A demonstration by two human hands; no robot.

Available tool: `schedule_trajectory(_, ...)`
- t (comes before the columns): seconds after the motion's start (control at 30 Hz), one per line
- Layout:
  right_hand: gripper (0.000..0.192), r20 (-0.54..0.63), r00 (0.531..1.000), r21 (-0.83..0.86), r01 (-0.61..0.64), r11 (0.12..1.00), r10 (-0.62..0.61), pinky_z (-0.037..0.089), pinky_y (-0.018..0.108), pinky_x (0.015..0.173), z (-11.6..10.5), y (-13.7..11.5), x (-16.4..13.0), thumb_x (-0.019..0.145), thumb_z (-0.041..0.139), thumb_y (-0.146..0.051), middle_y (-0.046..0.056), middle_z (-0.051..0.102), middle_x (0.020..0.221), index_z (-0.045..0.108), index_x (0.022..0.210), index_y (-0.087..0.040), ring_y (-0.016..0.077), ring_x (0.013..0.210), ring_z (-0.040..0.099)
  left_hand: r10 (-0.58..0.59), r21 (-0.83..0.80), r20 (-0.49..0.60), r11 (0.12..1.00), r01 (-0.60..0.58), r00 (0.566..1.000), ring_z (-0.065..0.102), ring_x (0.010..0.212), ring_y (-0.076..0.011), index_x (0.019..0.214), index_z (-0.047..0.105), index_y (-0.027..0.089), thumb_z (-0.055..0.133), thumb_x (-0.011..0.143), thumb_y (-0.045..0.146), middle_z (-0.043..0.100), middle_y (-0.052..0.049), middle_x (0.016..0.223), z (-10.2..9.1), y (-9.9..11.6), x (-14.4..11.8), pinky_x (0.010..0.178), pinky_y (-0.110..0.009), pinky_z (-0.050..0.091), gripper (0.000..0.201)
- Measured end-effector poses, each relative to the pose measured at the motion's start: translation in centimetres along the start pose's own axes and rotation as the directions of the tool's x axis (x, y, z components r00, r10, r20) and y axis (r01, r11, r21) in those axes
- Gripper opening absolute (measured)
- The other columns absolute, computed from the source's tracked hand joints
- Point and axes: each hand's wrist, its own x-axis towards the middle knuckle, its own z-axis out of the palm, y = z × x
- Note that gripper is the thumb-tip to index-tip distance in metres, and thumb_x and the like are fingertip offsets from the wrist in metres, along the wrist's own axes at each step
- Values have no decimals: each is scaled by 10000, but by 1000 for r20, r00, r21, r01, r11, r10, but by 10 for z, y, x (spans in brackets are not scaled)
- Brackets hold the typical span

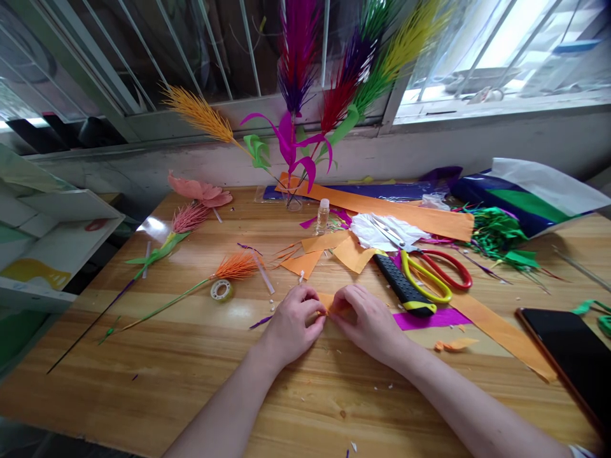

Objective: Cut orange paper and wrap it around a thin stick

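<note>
Both hands meet at the middle of the wooden desk, the left hand and right hand with fingertips pressed together around a small piece of orange paper, pinching it between thumbs and forefingers; most of the piece is hidden under the fingers, so its shape is hard to make out. It lies right between the two hands, touching both. Just beyond the right hand sits a black-handled tool with a ribbed grip, and beside it yellow-handled scissors crossing red-handled scissors. A magenta paper strip runs under the tool, and a long orange strip stretches toward the desk's right edge. Flat orange offcuts lie past the hands. To the left, a roll of clear tape rests near an orange fringed paper flower on a green stem. A dark phone is cut off at the right. At the back, feathery paper plumes stand upright, their tops out of frame.
</note>
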Motion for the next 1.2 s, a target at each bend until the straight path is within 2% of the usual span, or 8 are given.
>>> schedule_trajectory(0.13,98,-1,998,39,66,997,-66,415,264,651,-1,-1,-1,701,519,-152,47,533,855,514,790,-192,153,745,515,-13,-18,-9,1000,13,1000,494,879,-156,778,607,183,495,717,132,518,-56,897,1,0,0,801,-290,422,137)
schedule_trajectory(0.23,61,-9,996,11,86,996,-86,415,268,662,1,0,0,725,526,-170,46,535,847,556,773,-194,151,749,520,-25,-15,-8,1000,25,1000,496,878,-153,776,604,179,502,716,139,516,-55,898,1,0,-1,805,-284,421,124)
schedule_trajectory(0.43,73,-3,998,-8,70,998,-70,419,262,639,5,3,1,763,526,-202,40,552,811,598,757,-193,144,720,523,-34,0,-32,999,34,999,497,873,-153,761,597,176,502,722,156,516,-54,896,3,-1,-1,802,-292,421,105)
schedule_trajectory(0.67,88,-30,998,-23,52,998,-53,429,257,616,5,4,2,759,549,-225,38,572,802,636,751,-215,153,752,531,-29,90,-65,995,34,998,480,909,-188,838,566,188,534,686,150,516,-64,931,2,3,-2,824,-345,404,160)
schedule_trajectory(0.8,75,-23,1000,-40,19,999,-19,427,252,598,4,3,3,747,568,-236,25,580,800,643,747,-229,150,749,538,-23,101,-71,994,30,997,486,878,-175,762,571,188,517,690,128,524,-54,896,1,3,-1,807,-329,406,108)
schedule_trajectory(1.2,79,-10,1000,-59,7,998,-7,417,241,578,4,2,4,754,545,-254,27,567,830,616,769,-222,144,741,542,-32,85,-85,996,39,996,490,877,-169,775,584,183,515,696,134,528,-54,890,2,2,0,803,-314,413,116)
